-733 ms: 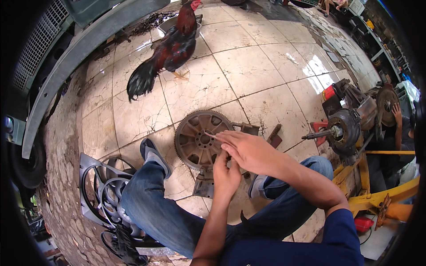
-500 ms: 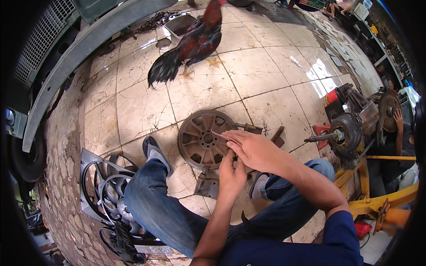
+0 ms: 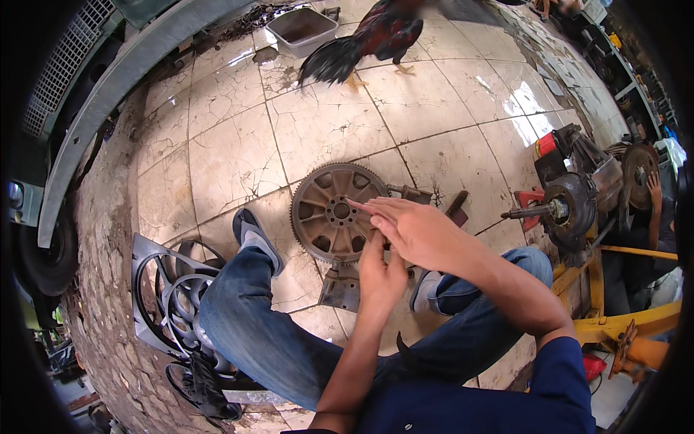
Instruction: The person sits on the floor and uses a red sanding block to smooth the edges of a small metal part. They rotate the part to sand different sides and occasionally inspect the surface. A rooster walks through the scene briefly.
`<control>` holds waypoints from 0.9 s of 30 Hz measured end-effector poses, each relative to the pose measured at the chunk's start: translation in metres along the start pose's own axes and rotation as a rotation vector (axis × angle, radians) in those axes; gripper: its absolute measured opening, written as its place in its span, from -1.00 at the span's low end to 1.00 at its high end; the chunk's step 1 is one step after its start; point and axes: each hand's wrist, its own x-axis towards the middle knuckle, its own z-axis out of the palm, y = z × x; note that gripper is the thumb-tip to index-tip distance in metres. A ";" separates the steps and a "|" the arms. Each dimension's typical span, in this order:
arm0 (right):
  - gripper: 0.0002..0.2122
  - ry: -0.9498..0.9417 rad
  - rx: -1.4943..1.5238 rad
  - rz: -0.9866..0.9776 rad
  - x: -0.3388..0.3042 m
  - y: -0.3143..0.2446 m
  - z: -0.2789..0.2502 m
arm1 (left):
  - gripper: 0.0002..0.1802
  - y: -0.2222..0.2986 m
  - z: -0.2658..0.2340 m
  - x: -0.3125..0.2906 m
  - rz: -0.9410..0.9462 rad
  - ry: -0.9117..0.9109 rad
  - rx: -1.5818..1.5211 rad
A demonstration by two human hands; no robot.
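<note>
Fingers (image 3: 365, 207) of your right hand (image 3: 419, 233) lie spread flat over the toothed flywheel (image 3: 334, 213), mid-frame on the cracked tile floor (image 3: 231, 145); teeth could nick them if it shifts. Left hand (image 3: 379, 271) sits under the right, grip I can't tell. Wheel: rusty brown, spoked, bolt-ringed hub. Rooster (image 3: 372, 40) wanders top centre; could startle you.

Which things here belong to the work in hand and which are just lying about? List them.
In hand:
toothed flywheel
left hand
right hand
metal bracket

Lying about:
rooster
plastic tub
fan shroud
engine on yellow stand
</note>
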 end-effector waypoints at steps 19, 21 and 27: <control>-0.64 0.066 0.040 -0.058 -0.003 0.003 0.005 | -0.63 -0.004 -0.004 0.010 -0.084 -0.051 -0.067; -0.65 0.085 -0.001 -0.104 -0.005 0.006 0.006 | -0.63 0.000 -0.002 0.011 -0.133 0.026 -0.111; -0.66 0.073 0.043 -0.060 -0.005 0.001 0.002 | -0.61 -0.009 -0.002 0.011 0.008 -0.030 -0.054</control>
